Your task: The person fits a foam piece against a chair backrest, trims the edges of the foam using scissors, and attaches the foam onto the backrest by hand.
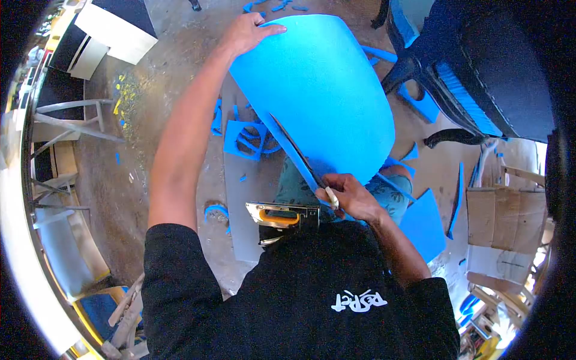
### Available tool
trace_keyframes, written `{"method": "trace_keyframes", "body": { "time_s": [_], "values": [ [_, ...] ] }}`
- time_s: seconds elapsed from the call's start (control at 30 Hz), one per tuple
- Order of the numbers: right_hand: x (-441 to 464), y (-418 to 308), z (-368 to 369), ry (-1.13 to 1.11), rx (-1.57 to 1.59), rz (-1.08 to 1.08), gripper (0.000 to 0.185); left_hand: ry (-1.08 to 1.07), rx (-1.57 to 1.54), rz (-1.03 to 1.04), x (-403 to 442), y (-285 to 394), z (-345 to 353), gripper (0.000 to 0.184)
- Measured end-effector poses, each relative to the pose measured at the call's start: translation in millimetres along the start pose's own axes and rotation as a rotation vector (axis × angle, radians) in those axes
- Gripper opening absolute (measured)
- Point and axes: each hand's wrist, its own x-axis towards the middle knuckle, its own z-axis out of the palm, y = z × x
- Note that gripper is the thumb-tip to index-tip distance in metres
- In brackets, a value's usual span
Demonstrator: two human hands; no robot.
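Observation:
A large rounded sheet of blue foam [324,78] leans over the lap, tilted. My left hand [249,33] grips its upper left edge, thumb on the face and fingers mostly hidden behind. Close to the lower left side of the sheet, my right hand [350,197] is closed around a long, narrow, dark cutting tool [295,147] with a pale handle end. Whether it is a knife or scissors I cannot tell. The tool lies along a thin strip at the sheet's edge. A silver staple gun [282,216] with a yellow-orange grip is just left of the right hand.
Blue foam offcuts [245,139] are scattered on the floor, with a bigger foam piece [425,225] at lower right. A black carved chair frame [474,78] stands at upper right. Cardboard [507,219] is on the right; a metal-legged frame [75,120] stands left.

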Motion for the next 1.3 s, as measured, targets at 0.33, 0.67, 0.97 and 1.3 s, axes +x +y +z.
{"method": "trace_keyframes", "body": {
  "time_s": [0.33,0.67,0.97,1.3],
  "values": [
    [0.3,6.8,-0.8,-0.028,0.028,-0.023,0.036,0.043,-0.030,0.010,-3.0,6.8,-4.7,0.068],
    [12.8,-11.1,-8.3,-0.011,0.004,-0.066,0.044,0.076,-0.039,0.067,-5.2,15.1,-6.6,0.069],
    [15.9,-10.6,-7.8,-0.026,-0.010,-0.098,0.041,0.052,-0.058,0.038,-9.9,29.6,-18.0,0.068],
    [19.4,-14.9,-8.5,-0.021,0.026,-0.123,0.040,-0.014,-0.098,0.066,-7.2,23.0,-19.7,0.060]
  ]
}}
